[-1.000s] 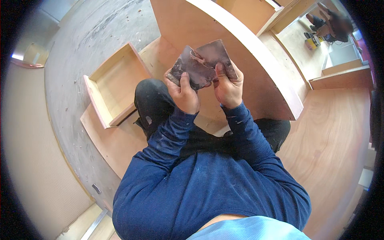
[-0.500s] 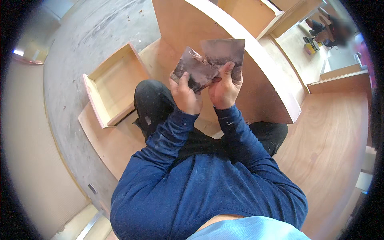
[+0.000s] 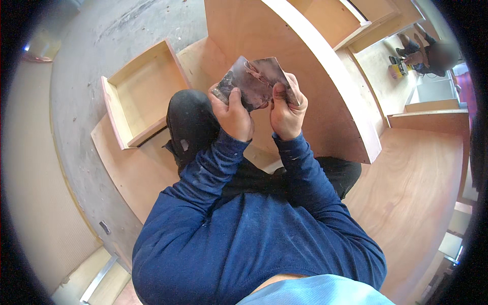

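Observation:
A creased, worn sheet of brownish-grey sandpaper [image 3: 252, 84] is held up in front of me, above my lap. My left hand [image 3: 235, 114] grips its lower left part, thumb on the near face and fingers behind. On its right side, my right hand [image 3: 287, 109] pinches it, with the thumb pressed on the front. The right part of the sheet is bent, and its edge lies close against the right fingers. Most of the fingers of both hands are hidden behind the sheet. Beyond the hands rises a curved wooden panel [image 3: 305, 86] with a white edge.
An open wooden drawer box [image 3: 145, 94] lies to the left on a plywood board [image 3: 129, 162]. A broad wooden panel [image 3: 406, 173] is at the right. Another person [image 3: 427, 56] sits at the far right, near a yellow container [image 3: 398, 70]. Cabinet parts [image 3: 330, 23] stand at the back.
The right half of the sandpaper, upright and spread before, is now bent down toward the left half. My hands have turned slightly, and the view has shifted a little.

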{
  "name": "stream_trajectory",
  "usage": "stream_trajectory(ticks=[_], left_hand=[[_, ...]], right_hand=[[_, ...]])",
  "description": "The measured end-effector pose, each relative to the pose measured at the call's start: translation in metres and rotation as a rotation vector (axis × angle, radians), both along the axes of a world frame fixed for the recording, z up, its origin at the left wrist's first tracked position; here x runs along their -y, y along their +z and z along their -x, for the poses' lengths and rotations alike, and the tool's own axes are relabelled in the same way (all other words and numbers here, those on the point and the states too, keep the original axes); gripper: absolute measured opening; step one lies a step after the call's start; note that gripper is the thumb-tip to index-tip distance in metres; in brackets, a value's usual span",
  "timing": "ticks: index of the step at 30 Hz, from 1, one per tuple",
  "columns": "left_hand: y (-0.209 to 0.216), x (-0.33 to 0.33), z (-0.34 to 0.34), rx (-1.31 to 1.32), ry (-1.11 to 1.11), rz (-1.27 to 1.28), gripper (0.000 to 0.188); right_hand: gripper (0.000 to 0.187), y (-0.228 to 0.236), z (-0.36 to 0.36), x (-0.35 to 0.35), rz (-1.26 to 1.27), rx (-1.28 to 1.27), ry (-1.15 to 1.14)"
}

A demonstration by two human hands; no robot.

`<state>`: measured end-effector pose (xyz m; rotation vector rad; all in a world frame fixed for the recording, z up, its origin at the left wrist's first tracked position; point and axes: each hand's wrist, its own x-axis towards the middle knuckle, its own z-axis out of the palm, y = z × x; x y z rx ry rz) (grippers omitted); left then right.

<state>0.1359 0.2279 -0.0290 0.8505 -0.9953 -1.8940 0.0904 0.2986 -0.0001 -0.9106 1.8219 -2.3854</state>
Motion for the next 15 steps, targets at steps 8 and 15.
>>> stream_trajectory(ticks=[8, 15], left_hand=[[-0.013, -0.005, 0.004, -0.027, 0.101, 0.208, 0.030], [-0.016, 0.002, 0.003, -0.047, 0.060, 0.319, 0.029]], right_hand=[[0.026, 0.001, 0.007, -0.017, -0.228, 0.035, 0.029], [0.033, 0.025, -0.003, -0.032, -0.704, -0.227, -0.069]])
